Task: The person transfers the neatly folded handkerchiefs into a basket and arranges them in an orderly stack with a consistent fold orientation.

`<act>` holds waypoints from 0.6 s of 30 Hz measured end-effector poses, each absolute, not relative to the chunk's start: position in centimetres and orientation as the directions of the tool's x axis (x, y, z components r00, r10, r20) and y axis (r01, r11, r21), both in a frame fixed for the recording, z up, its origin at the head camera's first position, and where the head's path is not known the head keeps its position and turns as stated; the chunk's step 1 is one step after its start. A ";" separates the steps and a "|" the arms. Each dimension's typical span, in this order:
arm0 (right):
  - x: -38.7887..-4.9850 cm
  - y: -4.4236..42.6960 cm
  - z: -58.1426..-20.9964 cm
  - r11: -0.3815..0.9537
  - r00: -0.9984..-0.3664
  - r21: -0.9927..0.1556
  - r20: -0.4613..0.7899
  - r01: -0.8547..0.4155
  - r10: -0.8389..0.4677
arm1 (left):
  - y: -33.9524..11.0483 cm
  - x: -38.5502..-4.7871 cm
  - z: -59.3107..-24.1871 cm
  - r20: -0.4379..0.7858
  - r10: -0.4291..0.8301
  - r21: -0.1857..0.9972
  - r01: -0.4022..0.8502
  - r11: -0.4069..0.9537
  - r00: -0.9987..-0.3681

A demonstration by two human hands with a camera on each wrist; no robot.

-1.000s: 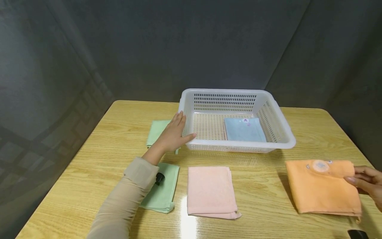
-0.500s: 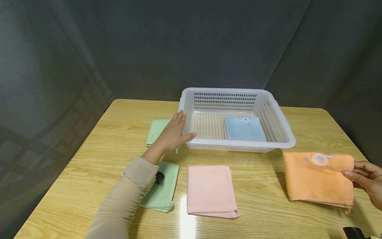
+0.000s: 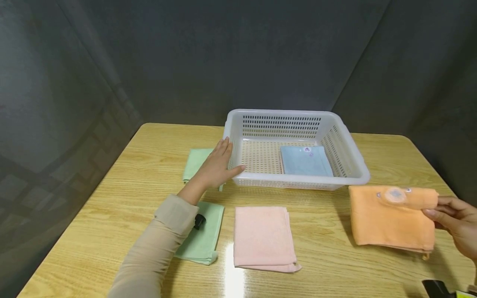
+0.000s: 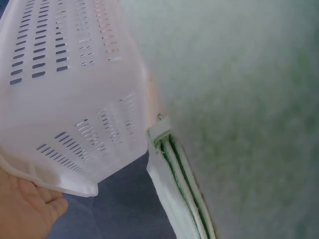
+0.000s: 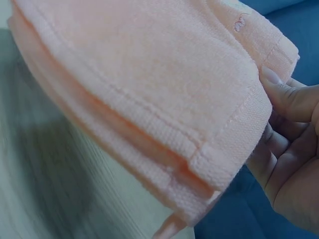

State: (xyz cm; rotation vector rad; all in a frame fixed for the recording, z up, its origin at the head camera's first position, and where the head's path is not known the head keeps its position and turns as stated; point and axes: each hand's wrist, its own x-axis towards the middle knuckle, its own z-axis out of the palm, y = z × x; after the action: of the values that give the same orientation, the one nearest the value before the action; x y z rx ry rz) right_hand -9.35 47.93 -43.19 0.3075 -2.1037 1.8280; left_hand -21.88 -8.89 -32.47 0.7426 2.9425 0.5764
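My right hand (image 3: 456,221) pinches the right edge of a folded orange towel (image 3: 393,219), thumb in front and fingers behind. The towel hangs above the table at the right, its lower edge drooping. In the right wrist view the hand (image 5: 294,144) grips the corner of the layered towel (image 5: 149,74). My left hand (image 3: 218,163) rests on the left rim of a white basket (image 3: 298,179), fingers extended and thumb over the front corner. The left wrist view shows the hand (image 4: 30,209) at the rim of the basket (image 4: 70,109). A folded blue towel (image 3: 306,161) lies inside the basket.
A folded pink towel (image 3: 263,238) lies on the wooden table (image 3: 123,186) in front of the basket. One green towel (image 3: 203,240) lies under the left forearm, another (image 3: 195,161) left of the basket. A dark curtain (image 3: 231,54) stands behind.
My right hand has lifted the orange towel and moved it a little left and toward the back of the table. The left hand has stayed on the basket rim.
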 end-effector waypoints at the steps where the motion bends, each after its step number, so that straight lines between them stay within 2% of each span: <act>1: -9.4 47.9 -43.2 0.150 -0.919 -0.913 0.392 -0.380 0.053 | -8.9 -21.9 -32.5 0.038 0.468 0.368 0.447 0.815 -0.883; 10: -9.7 47.4 -42.9 0.084 -0.905 -0.905 0.422 -0.418 0.050 | -8.8 -21.9 -32.4 0.032 0.468 0.371 0.445 0.815 -0.883; 18: -10.2 46.7 -42.3 0.156 -0.902 -0.893 0.431 -0.421 0.035 | -8.8 -21.8 -32.3 0.026 0.459 0.387 0.432 0.815 -0.888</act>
State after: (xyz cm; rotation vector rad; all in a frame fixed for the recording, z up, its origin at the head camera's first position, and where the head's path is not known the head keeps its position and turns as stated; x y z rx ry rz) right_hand -10.15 46.70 -42.35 0.3698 -2.0893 1.7987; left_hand -21.81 -8.84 -32.33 0.7196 2.9268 0.5982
